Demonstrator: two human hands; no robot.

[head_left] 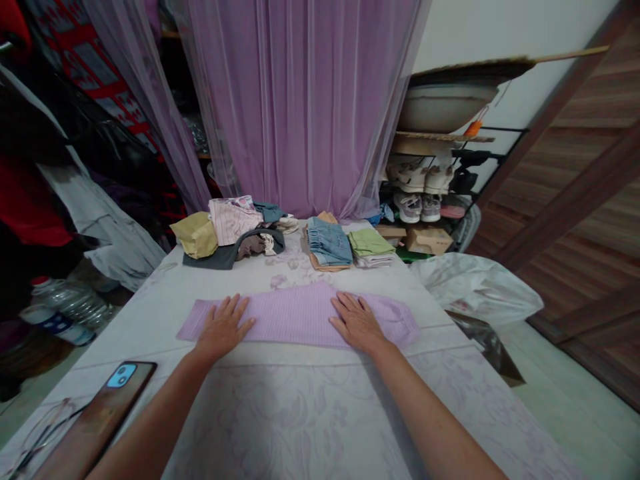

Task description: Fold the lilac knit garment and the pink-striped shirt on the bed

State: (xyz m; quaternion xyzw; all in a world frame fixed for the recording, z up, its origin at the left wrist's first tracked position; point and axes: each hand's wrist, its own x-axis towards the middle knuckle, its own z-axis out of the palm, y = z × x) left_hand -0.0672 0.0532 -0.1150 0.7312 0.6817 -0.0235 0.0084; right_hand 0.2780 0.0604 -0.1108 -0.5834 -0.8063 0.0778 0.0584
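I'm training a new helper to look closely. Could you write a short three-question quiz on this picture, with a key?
1. Choose one. The left hand and right hand both rest on:
A) a bottle
B) the lilac garment
C) a pair of shoes

2. True or false: the phone lies nearer the left hand than the right.

3. Fill in the colour: just to the right of the folded denim is a small pile whose top cloth is ____.

Key: 1. B; 2. True; 3. Green.
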